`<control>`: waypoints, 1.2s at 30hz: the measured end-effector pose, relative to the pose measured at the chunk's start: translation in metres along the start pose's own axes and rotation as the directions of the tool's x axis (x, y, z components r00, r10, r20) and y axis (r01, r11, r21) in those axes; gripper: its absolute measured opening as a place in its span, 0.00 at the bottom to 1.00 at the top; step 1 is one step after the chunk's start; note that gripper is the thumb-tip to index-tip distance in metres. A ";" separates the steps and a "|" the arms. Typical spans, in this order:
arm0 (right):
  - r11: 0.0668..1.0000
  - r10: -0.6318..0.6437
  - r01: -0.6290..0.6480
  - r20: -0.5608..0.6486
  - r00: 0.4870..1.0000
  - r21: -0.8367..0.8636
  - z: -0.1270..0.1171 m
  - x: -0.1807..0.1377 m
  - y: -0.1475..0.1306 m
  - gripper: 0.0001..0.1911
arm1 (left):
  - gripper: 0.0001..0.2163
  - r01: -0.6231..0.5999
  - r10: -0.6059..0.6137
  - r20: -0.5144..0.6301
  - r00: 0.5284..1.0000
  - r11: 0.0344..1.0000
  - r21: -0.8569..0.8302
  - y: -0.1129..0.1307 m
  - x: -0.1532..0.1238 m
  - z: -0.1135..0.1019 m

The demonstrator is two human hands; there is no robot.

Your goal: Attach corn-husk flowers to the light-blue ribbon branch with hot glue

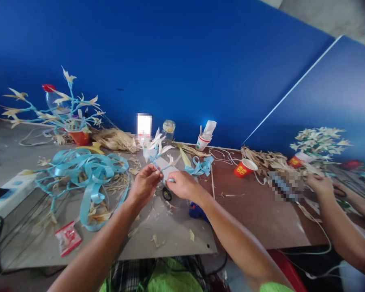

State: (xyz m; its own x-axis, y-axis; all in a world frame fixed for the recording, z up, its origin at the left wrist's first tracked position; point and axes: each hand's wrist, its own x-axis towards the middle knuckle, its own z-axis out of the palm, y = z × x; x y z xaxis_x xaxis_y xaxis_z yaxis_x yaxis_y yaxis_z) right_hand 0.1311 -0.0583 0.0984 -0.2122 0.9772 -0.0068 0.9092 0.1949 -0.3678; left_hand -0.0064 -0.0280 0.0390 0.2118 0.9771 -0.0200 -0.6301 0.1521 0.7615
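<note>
Between the thumb and fingers of my left hand [146, 181] is the stem of an artificial flower branch [154, 146]. Its pale husk-like petals point up and away, and light blue ribbon wraps its stems. My right hand [182, 185], just to the right, is closed on a light blue ribbon [170, 180] close to the stem; its fingertips are partly hidden. Below the hands lie black-handled scissors [166, 194]. A blue tool [197, 211], perhaps a glue gun, is partly covered by my right forearm.
Loose blue ribbon [94, 172] heaps on the left, near a red packet [68, 238] and a white power strip [13, 192]. Behind stand a potted flower branch [79, 137], a glass jar [169, 129] and cups. A co-worker's hand [320, 186] works at the right.
</note>
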 end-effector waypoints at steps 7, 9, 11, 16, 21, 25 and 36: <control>0.995 -0.081 0.072 -0.138 0.987 -0.075 0.010 -0.007 -0.004 0.11 | 0.10 0.025 -0.025 0.032 0.999 1.000 -0.003 -0.001 0.001 -0.003; 0.992 -0.108 0.098 -0.143 0.984 -0.078 0.013 -0.011 -0.004 0.11 | 0.10 0.023 -0.023 0.005 1.000 1.000 -0.017 0.000 0.002 -0.002; 0.992 -0.129 0.127 -0.186 0.974 -0.021 0.016 -0.016 -0.001 0.08 | 0.11 0.007 -0.008 -0.027 1.000 0.999 -0.032 0.001 0.003 -0.001; 0.918 -0.070 0.222 -0.419 0.905 0.328 0.026 -0.017 0.001 0.19 | 0.11 0.015 -0.015 -0.013 1.000 1.000 -0.028 0.001 0.002 0.002; 0.817 0.250 0.078 -0.474 0.845 0.571 0.042 0.004 -0.009 0.05 | 0.11 0.018 -0.018 -0.008 1.000 0.999 -0.044 -0.002 -0.002 0.007; 0.843 0.289 0.062 -0.549 0.784 0.534 0.053 0.012 -0.013 0.04 | 0.11 0.035 -0.036 -0.043 0.998 0.999 -0.036 -0.001 -0.005 0.008; 0.978 0.127 0.004 -0.618 0.776 0.206 0.051 0.006 -0.007 0.05 | 0.13 0.092 -0.101 0.064 0.993 0.988 0.122 0.002 -0.014 0.012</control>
State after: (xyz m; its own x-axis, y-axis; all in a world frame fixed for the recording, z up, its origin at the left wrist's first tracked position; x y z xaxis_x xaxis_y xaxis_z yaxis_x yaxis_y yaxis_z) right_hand 0.1049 -0.0585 0.0538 0.1721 0.8353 0.5222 0.8149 0.1771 -0.5519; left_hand -0.0013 -0.0431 0.0488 0.3217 0.9453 -0.0550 -0.5121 0.2225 0.8296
